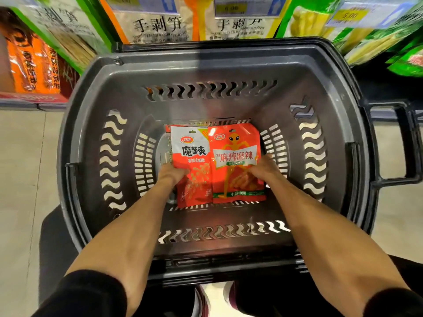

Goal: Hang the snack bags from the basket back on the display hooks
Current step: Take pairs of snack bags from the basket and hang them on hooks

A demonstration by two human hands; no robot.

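A dark grey plastic basket (210,65) fills the view, seen from above. On its floor lie two red snack bags side by side. The left bag (194,156) has a white top with black characters; my left hand (172,173) grips its left edge. The right bag (237,161) shows an orange alien figure and a white band of red characters; my right hand (263,167) grips its right edge. More packets lie hidden under these two. Both forearms reach down into the basket.
Hanging snack bags fill the display beyond the basket: white bamboo-shoot bags (158,26) with price tags (231,8), orange bags (32,62) at left, green bags (407,60) at right. The basket's handle (405,143) sticks out right. Tiled floor lies at left.
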